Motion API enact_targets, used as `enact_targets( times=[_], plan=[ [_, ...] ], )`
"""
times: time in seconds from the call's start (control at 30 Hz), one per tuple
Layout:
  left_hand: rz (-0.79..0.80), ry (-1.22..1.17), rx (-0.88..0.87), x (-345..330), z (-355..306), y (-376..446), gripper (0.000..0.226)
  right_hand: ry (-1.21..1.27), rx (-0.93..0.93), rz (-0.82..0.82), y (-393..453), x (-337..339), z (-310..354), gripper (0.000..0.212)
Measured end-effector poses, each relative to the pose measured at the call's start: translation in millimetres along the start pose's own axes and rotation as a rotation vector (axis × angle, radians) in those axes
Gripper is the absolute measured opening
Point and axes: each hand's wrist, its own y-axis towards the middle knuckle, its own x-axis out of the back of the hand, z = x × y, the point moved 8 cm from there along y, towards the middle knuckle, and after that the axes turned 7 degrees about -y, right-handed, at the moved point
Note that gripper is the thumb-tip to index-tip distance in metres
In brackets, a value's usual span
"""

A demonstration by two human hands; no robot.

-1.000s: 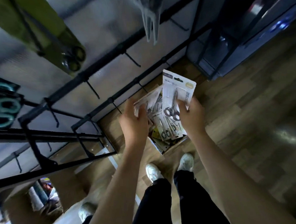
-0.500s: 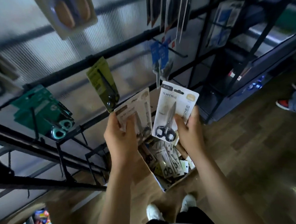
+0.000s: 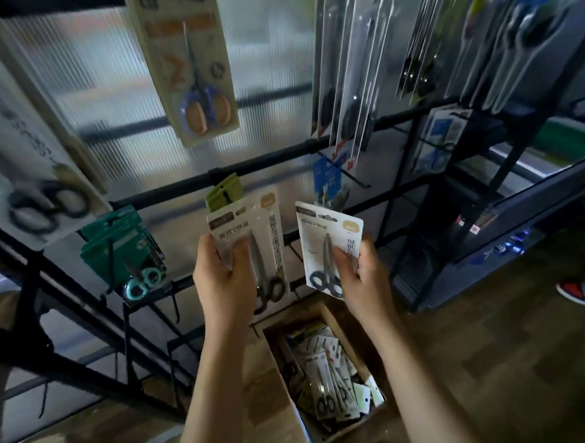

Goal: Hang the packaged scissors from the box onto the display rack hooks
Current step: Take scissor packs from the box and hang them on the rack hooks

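Each hand pinches one white scissors pack, left hand (image 3: 225, 287), right hand (image 3: 363, 278), raised toward the display rack (image 3: 263, 161); hanging them on hooks likely follows.

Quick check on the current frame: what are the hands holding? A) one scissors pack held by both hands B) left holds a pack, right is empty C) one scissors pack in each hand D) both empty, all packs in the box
C: the left hand grips one white scissors pack and the right hand grips a second scissors pack, both above the box.
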Motion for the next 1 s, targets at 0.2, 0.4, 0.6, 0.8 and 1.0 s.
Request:
enact_targets(
  times=[0.2,0.4,0.6,0.8,1.0],
  plan=[
    [-0.016,-0.053,-0.039,-18,-23,7,0.017,0.027,0.081,0.021,29,16,22,0.014],
    [-0.078,-0.077,-0.067,-24,-44,17,0.018,0.032,0.146,0.026,56,22,34,0.018],
    [-0.142,-0.085,-0.084,-21,-55,25,0.013,0.091,0.187,0.074,75,16,45,0.024],
    [-0.195,-0.056,-0.11,-16,-63,33,0.009,0.203,0.256,0.143,85,6,64,0.028],
    [-0.256,-0.055,-0.133,-4,-70,40,0.021,0.157,0.297,0.089,96,3,69,0.015]
  ],
)
